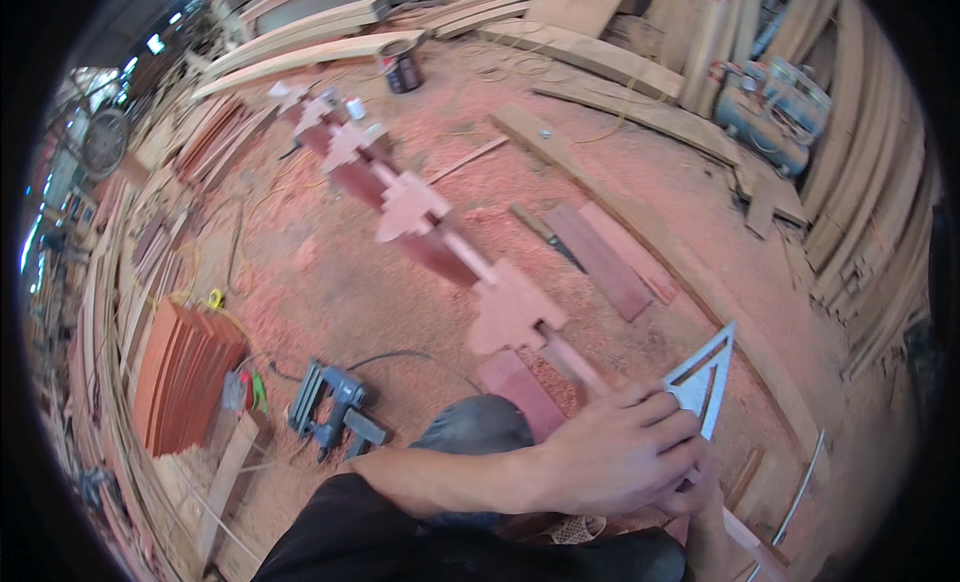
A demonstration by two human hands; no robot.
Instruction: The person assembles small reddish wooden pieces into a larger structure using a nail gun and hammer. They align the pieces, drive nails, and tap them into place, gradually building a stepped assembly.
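Closest to the lens, the left hand [615, 452] lies flat and spread, fingers [655, 407] splayed wide and pressing down on a grey triangular metal square [705, 377], whose upper point sticks out just beyond the fingertips. The right hand [690, 497] is almost wholly tucked under the left; only a few curled fingers show below it, and I cannot tell whether they pinch a pencil or anything at all.

Biggest thing in play: the long reddish wooden rail with stepped, cross-shaped pale cut-outs [440, 242], running from under the fingers away up and to the left across the sawdust-covered floor [330, 272]. The square sits on its near end, right under the fingertips. This looks like the marking step, the square held firm against the rail's edge. By my reading the next move calls for steady downward pressure from the left fingers so the square does not slip while a line is drawn along it.

Left of the forearm, well apart from the fingers, lies a blue-grey nail gun with a black hose [330, 402]. Farther left stands a fanned stack of thin reddish boards [185, 372]. Up past the fingertips rest two flat dark-red planks [610, 257]. Far off sits a small dark paint tin [403, 65].
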